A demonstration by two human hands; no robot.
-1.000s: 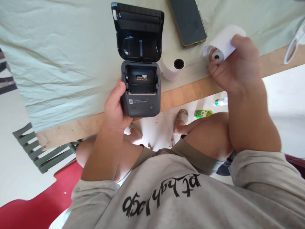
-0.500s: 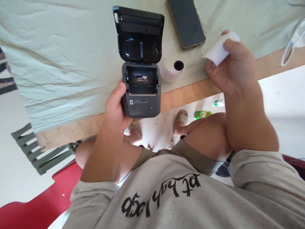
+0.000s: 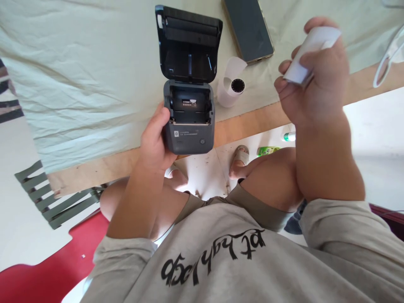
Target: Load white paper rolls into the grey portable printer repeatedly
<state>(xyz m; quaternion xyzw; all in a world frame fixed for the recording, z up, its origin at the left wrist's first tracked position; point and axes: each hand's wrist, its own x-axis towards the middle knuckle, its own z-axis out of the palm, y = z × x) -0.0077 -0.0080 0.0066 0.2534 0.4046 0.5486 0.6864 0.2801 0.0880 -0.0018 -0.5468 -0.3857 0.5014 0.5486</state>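
Note:
My left hand (image 3: 156,141) grips the left side of a dark grey label printer (image 3: 191,141), held over the table's front edge. The printer's black lid (image 3: 189,46) is swung up, and its paper bay holds no roll. Off to the right, my right hand (image 3: 322,80) is wrapped round a white paper roll (image 3: 306,61), with thumb and fingers on opposite sides. A second white paper roll (image 3: 227,94) with a dark core lies on the cloth beside the printer, its loose end curling up.
A dark smartphone (image 3: 249,31) lies on the pale green tablecloth (image 3: 78,75) behind the second roll. A white cable loop (image 3: 386,59) is at the far right. Below the wooden table edge (image 3: 94,170) are my legs, a red seat (image 3: 57,265) and a green bottle (image 3: 267,150).
My right hand has lifted up and to the right with the paper roll, turning it. The printer has shifted slightly right, and the loose end of the roll on the table shows more clearly.

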